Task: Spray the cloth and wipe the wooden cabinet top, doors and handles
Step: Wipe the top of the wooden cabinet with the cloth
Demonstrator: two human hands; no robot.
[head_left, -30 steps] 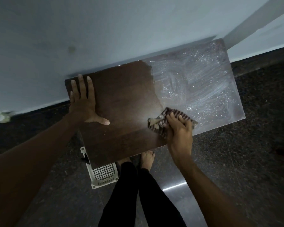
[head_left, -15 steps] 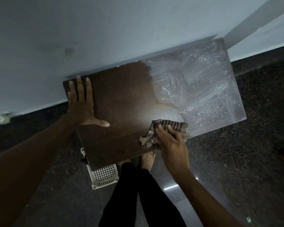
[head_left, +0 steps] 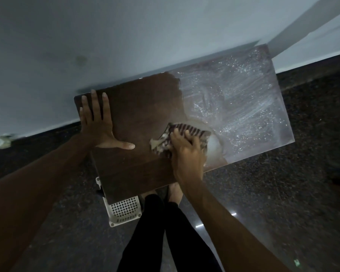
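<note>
1. Pale wall point(head_left: 126, 36) behind and dark speckled floor point(head_left: 283, 193) below. The wooden cabinet top point(head_left: 141, 107) sits against the wall, seen from above.
2. Brace side: left hand point(head_left: 97, 126) lies flat, fingers straight, thumb splayed, palm down on the far-left part of the top. It holds nothing.
3. Working side: right hand point(head_left: 186, 152) has its fingers curled over the bunched striped cloth point(head_left: 198, 132). It presses the cloth onto the top near the front edge, roughly mid-width.
4. The cloth sits on a boundary. Dark matte wood lies to its left; milky wet streaks point(head_left: 234, 107) with glints cover the right half out to the far-right corner.
5. Step in hand, my read: wiping the top. No spray bottle is in view, so the spraying looks done. The streaked half looks like the part left to work.
6. Next move calls for overlapping strokes across the streaks under firm pressure. They need to reach the far-right corner and the edge along the wall. The brace hand may need to shift right for that reach.
7. Doors and handles are hidden under the top from this angle. I judge them untouched, and they'll need a lower stance.
8. Hazard: a white slotted basket point(head_left: 124, 211) sits on the floor under the front-left corner, near the person's bare feet point(head_left: 175, 191). Mind it when crouching.
</note>
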